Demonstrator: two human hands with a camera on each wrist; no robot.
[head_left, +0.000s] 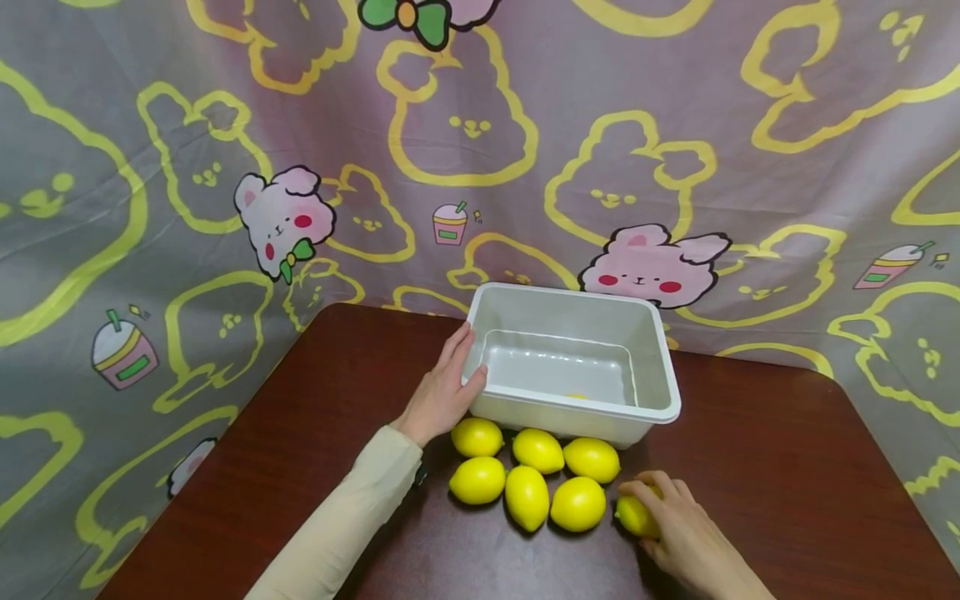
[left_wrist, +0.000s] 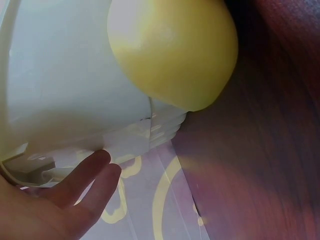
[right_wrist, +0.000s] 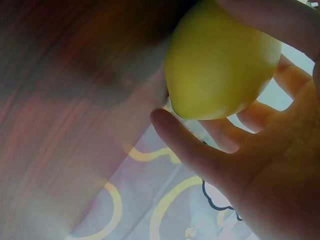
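A pale grey plastic tub (head_left: 566,404) stands on the table, with my left hand (head_left: 442,387) at its left end. The thumb lies over the rim and the fingers run along the outer wall. In the left wrist view two fingertips (left_wrist: 102,157) show beside that wall. My right hand (head_left: 686,525) holds a yellow lemon (head_left: 636,517) low over the table, right of the other lemons. The right wrist view has this lemon (right_wrist: 220,65) between thumb and fingers. Several lemons (head_left: 527,497) lie in two rows in front of the tub.
The dark red-brown table (head_left: 780,467) extends on both sides of the tub. A grey-lilac cloth (head_left: 502,92) printed with yellow bunny outlines hangs behind it and at the sides. A small patch of yellow (head_left: 577,397) peeks above the tub's front rim, inside.
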